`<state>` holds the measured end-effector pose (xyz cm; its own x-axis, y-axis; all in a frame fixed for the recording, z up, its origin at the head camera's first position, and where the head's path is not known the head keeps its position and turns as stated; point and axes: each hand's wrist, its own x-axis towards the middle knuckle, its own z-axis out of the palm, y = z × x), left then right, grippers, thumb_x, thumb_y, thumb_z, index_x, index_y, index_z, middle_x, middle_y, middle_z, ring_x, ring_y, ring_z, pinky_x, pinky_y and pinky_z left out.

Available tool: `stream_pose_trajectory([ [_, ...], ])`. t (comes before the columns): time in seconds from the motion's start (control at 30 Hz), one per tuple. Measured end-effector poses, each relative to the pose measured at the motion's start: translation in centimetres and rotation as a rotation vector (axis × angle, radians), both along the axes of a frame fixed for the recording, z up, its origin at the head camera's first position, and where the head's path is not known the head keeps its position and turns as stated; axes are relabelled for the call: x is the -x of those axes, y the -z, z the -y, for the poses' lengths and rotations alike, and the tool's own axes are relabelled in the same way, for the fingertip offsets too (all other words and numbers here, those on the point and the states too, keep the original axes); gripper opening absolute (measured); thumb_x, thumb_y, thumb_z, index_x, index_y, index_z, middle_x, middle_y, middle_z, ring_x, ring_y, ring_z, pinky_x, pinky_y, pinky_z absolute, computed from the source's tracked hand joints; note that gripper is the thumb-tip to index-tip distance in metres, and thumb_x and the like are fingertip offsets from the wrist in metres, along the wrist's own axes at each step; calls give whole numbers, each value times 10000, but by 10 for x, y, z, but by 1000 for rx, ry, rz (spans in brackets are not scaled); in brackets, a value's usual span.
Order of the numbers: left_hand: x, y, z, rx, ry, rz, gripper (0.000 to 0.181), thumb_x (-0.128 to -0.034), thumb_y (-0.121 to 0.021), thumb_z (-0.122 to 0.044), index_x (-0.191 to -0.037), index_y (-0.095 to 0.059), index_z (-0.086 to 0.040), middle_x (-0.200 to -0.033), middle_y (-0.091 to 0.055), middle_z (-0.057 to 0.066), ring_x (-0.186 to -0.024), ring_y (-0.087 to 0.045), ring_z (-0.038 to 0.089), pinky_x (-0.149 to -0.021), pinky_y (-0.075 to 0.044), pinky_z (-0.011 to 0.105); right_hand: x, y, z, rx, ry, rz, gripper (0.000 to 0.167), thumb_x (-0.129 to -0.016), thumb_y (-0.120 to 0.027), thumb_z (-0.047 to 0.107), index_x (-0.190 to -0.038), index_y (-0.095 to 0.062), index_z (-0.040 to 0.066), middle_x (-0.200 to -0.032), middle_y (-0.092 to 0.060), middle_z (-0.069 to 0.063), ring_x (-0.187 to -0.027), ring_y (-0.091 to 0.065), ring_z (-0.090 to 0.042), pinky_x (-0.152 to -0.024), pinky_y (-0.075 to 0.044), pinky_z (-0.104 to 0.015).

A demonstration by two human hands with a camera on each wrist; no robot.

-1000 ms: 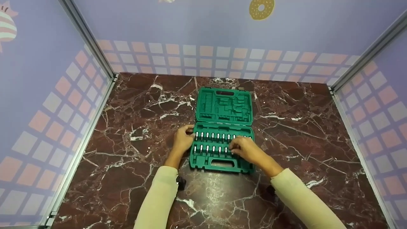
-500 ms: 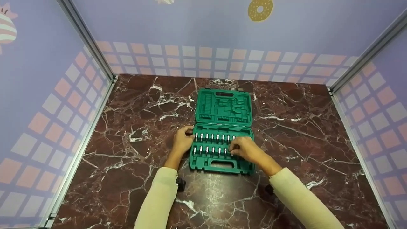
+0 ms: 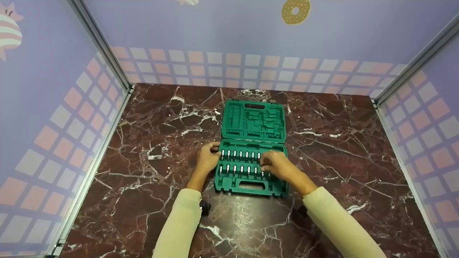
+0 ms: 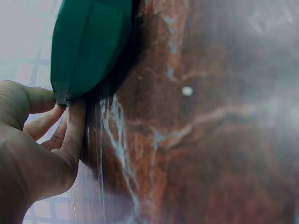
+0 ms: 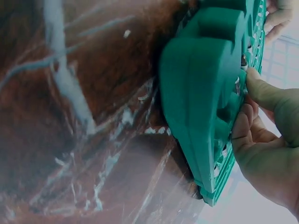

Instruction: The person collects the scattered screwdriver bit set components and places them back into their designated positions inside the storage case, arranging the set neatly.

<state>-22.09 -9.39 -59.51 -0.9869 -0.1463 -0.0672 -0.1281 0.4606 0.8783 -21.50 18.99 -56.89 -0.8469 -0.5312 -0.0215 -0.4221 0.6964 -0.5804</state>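
Observation:
An open green socket case (image 3: 224,186) lies on the marbled surface, its two rows of small silver sockets (image 3: 235,169) standing in the lower half. At the left edge, my left hand (image 3: 207,159) grips the rim; in the left wrist view the case's corner (image 4: 88,51) sits between thumb and fingers. Over the right part of both rows, my right hand (image 3: 281,166) bends its fingers down to the sockets. The right wrist view has the thumb (image 5: 264,88) against the row, fingers curled below it. Whether a socket is pinched there is hidden.
The raised lid (image 3: 254,122) leans away behind the sockets, with moulded hollows in it. Purple panels with pink and white squares (image 3: 233,70) stand at the back and both sides. Dark red marbled tabletop (image 3: 161,208) surrounds the case.
My right hand has shifted slightly up along the rows, and another socket in the front row shows beside the thumb. The left hand keeps its place at the left edge.

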Motion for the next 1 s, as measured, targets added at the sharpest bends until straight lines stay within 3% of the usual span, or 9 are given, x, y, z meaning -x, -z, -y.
stream_pose_trajectory([
  [0.17, -1, 1, 0, 18, 1, 1, 316, -928, -680, -14, -1224, -745, -102, -1109, -739, 123, -1015, -695, 299, -914, -549, 468, -1, 2, -2, 11, -7, 30, 107, -885, -804, 95, -899, -699, 92, -915, -682, -81, -853, -657, -212, -736, -581, -373],
  [0.6, 0, 1, -3, 9, -2, -2, 312, -935, -685, -31, -1234, -743, -101, -1119, -744, 118, -1026, -707, 298, -928, -555, 467, -8, 5, -8, 62, -1, -30, 113, -904, -788, 82, -924, -678, 101, -927, -635, -60, -842, -645, -189, -725, -571, -336],
  [0.83, 1, 2, 0, -8, 29, -4, 312, -936, -686, -18, -1241, -734, -67, -1114, -742, 138, -1022, -708, 305, -922, -560, 462, -8, 7, -13, 103, -6, -48, 78, -917, -785, 123, -958, -722, 103, -939, -673, -49, -840, -669, -181, -739, -581, -337],
  [1.0, 5, -3, 5, -25, 55, 10, 315, -932, -694, -1, -1246, -722, -22, -1123, -734, 173, -1063, -695, 329, -942, -554, 463, -5, 4, -18, 154, 57, -75, 82, -931, -771, 128, -999, -743, 92, -956, -704, -51, -830, -667, -163, -730, -570, -319],
])
